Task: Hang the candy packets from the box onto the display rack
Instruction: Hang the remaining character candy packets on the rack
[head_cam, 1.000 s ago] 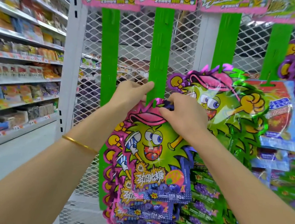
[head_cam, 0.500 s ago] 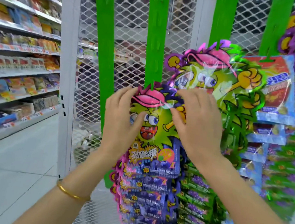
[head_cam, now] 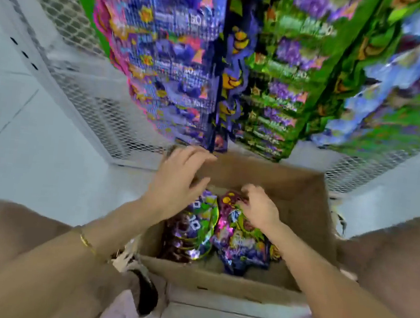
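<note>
An open cardboard box (head_cam: 307, 193) stands on the floor below the display rack (head_cam: 99, 109). Inside it lie candy packets: a purple and green stack (head_cam: 195, 230) on the left and a pink-edged packet (head_cam: 241, 243) on the right. My right hand (head_cam: 260, 209) is down in the box, its fingers curled over the top of the pink-edged packet. Above the box's left side my left hand (head_cam: 177, 186) hovers with its fingers spread, holding nothing. Purple hung packets (head_cam: 178, 63) and green hung packets (head_cam: 282, 88) fill the rack above. The view is blurred.
My knees (head_cam: 11, 240) flank the box on both sides. The white mesh panel reaches down to the pale tiled floor (head_cam: 34, 152). More blue and green packets (head_cam: 393, 101) hang at the right. A dark strap (head_cam: 144, 290) lies at the box's near left corner.
Both hands have left the hung purple packet on the green strip and dropped to the box. The view has swung down from the rack to the floor.
</note>
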The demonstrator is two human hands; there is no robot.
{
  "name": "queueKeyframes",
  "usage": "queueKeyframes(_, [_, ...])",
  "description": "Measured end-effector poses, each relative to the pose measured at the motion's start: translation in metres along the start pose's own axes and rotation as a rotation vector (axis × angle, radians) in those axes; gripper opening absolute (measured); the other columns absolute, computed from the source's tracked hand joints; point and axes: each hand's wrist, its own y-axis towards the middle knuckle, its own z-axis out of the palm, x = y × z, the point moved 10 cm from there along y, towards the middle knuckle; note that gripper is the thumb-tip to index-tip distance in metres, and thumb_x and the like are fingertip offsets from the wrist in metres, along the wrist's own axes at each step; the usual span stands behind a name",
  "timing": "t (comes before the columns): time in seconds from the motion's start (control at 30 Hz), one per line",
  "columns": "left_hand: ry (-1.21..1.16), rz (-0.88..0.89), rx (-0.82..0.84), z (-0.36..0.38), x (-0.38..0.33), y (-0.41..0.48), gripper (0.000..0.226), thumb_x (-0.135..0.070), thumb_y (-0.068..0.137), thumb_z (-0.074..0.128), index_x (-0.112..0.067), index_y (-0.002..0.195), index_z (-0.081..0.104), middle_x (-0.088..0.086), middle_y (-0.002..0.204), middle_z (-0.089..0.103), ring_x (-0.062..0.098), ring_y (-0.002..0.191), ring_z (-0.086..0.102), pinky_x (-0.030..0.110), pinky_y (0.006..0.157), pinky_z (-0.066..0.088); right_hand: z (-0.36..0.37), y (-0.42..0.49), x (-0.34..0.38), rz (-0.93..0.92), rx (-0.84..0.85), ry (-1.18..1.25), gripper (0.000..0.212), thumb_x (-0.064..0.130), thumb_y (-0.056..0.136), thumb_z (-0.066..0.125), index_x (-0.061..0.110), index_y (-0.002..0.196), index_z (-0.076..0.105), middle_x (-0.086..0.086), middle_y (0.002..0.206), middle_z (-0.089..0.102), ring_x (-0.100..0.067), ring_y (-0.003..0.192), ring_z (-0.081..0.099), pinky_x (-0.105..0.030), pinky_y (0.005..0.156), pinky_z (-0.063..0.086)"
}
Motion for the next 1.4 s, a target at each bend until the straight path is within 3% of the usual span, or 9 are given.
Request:
queueKeyframes(0.33, [-0.081, -0.209, 0.117, 0.048, 0.057, -0.009, 0.047, -0.037, 0.080, 0.045, -0.012, 0.118, 0.056, 0.008, 0.117, 0.054, 0.025, 0.114, 0.048, 0.019, 0.098, 0.027, 0.139, 0.028, -0.081, 0.407, 0.306, -0.063, 0.113, 0.061, 0.073, 0.064, 0.002, 0.146, 0.001, -0.023, 0.151, 0.014, -0.043, 0.137, 0.020, -0.047, 0.109, 0.025])
queueKeyframes(0.43, [-0.113, -0.224, 0.085, 0.047, 0.055, -0.005, 0.038, -0.024, 0.084, 0.056, -0.013, 0.120, 0.056, 0.007, 0.119, 0.052, 0.022, 0.116, 0.046, 0.021, 0.099, 0.028, 0.141, 0.031, -0.085, 0.389, 0.274, -0.190, 0.106, 0.061, 0.073, 0.063, -0.001, 0.143, 0.014, -0.024, 0.145, 0.027, -0.042, 0.131, 0.031, -0.046, 0.103, 0.035])
queueKeyframes(0.67, [-0.282, -0.336, 0.190, 0.070, 0.052, -0.001, 0.037, -0.018, 0.089, 0.058, -0.016, 0.125, 0.052, -0.002, 0.117, 0.047, 0.010, 0.105, 0.050, 0.023, 0.094, 0.040, 0.073, 0.017, -0.077, 0.257, 0.113, -0.161, 0.024, 0.019, 0.091, 0.052, 0.004, 0.109, 0.055, -0.017, 0.112, 0.063, -0.035, 0.103, 0.060, -0.035, 0.076, 0.049])
queueKeyframes(0.87, [-1.194, -1.049, 0.376, 0.127, 0.046, -0.031, 0.064, -0.041, 0.089, 0.056, -0.005, 0.137, 0.033, 0.020, 0.132, 0.047, 0.031, 0.114, 0.056, 0.041, 0.094, 0.049, 0.020, -0.014, 0.003, -0.124, 0.113, -0.044, 0.040, 0.003, 0.085, 0.047, 0.008, 0.126, 0.048, -0.014, 0.093, 0.063, -0.030, 0.085, 0.061, -0.030, 0.068, 0.045])
queueKeyframes(0.93, [-1.385, -1.141, 0.354, 0.128, 0.042, -0.037, 0.054, -0.037, 0.088, 0.059, -0.006, 0.130, 0.043, 0.022, 0.123, 0.054, 0.033, 0.107, 0.059, 0.043, 0.090, 0.050, 0.012, -0.037, 0.037, -0.297, 0.092, -0.099, 0.055, -0.001, 0.083, 0.046, 0.013, 0.136, 0.040, -0.011, 0.106, 0.061, -0.026, 0.096, 0.059, -0.028, 0.077, 0.044])
queueKeyframes(1.03, [-1.305, -1.069, 0.253, 0.115, 0.047, -0.039, 0.014, -0.004, 0.088, 0.058, -0.004, 0.102, 0.058, 0.013, 0.089, 0.062, 0.023, 0.079, 0.061, 0.038, 0.070, 0.057, 0.001, -0.066, 0.067, -0.481, 0.086, -0.156, 0.064, 0.010, 0.087, 0.051, 0.018, 0.145, 0.026, -0.004, 0.147, 0.036, -0.021, 0.133, 0.036, -0.031, 0.108, 0.033])
queueKeyframes(1.13, [-1.135, -1.006, 0.242, 0.101, 0.059, -0.051, 0.026, 0.012, 0.084, 0.051, -0.009, 0.097, 0.060, 0.010, 0.081, 0.060, 0.020, 0.068, 0.056, 0.033, 0.066, 0.050, -0.005, -0.080, 0.072, -0.475, 0.259, -0.055, 0.086, 0.043, 0.081, 0.065, 0.020, 0.148, 0.016, 0.003, 0.155, 0.019, -0.015, 0.141, 0.019, -0.030, 0.114, 0.022])
queueKeyframes(1.3, [-0.836, -0.714, 0.253, 0.058, 0.059, -0.055, 0.030, 0.010, 0.084, 0.055, -0.019, 0.078, 0.060, -0.003, 0.068, 0.058, 0.006, 0.058, 0.051, 0.018, 0.054, 0.040, -0.069, -0.072, 0.086, -0.421, -0.059, 0.074, 0.071, 0.046, 0.089, 0.053, 0.021, 0.147, 0.022, 0.000, 0.154, 0.021, -0.017, 0.141, 0.019, -0.032, 0.115, 0.019])
queueKeyframes(1.4, [-0.732, -0.488, 0.299, 0.028, 0.039, -0.048, 0.025, 0.011, 0.085, 0.054, -0.013, 0.081, 0.058, -0.003, 0.070, 0.053, -0.003, 0.059, 0.048, 0.011, 0.057, 0.038, -0.095, -0.074, 0.108, -0.448, -0.116, 0.152, 0.059, 0.039, 0.089, 0.057, 0.022, 0.141, 0.034, 0.002, 0.144, 0.041, -0.014, 0.133, 0.034, -0.027, 0.107, 0.026])
